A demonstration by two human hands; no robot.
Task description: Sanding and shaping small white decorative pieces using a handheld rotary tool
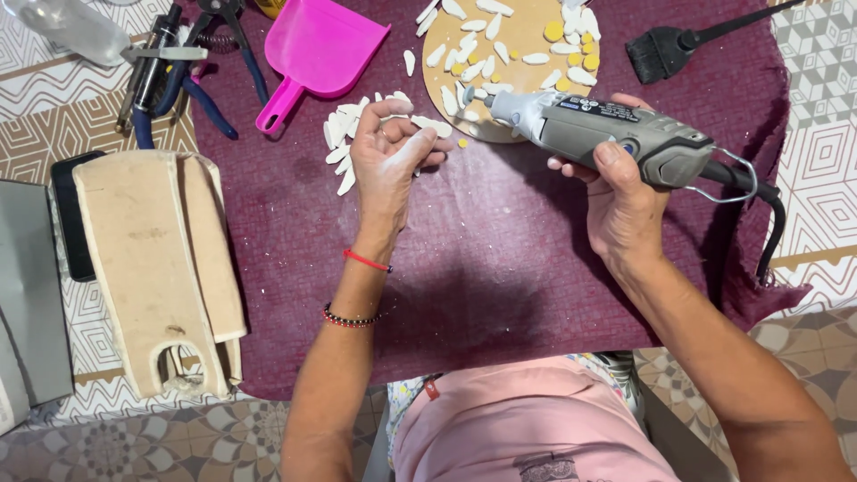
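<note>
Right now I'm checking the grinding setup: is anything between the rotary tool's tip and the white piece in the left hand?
Nothing visible. The rotary tool in the right hand points its tip toward the left hand, which pinches a white petal-shaped piece. Only bare maroon cloth and the round board's edge lie beneath the gap.

Dark label strip (605, 110) atop grey rotary tool (616, 134).

Bare maroon cloth (500, 268) lies open before the hands; white petal pieces (344, 143), pink dustpan (326, 45) and round board (518, 40) crowd beyond.
</note>
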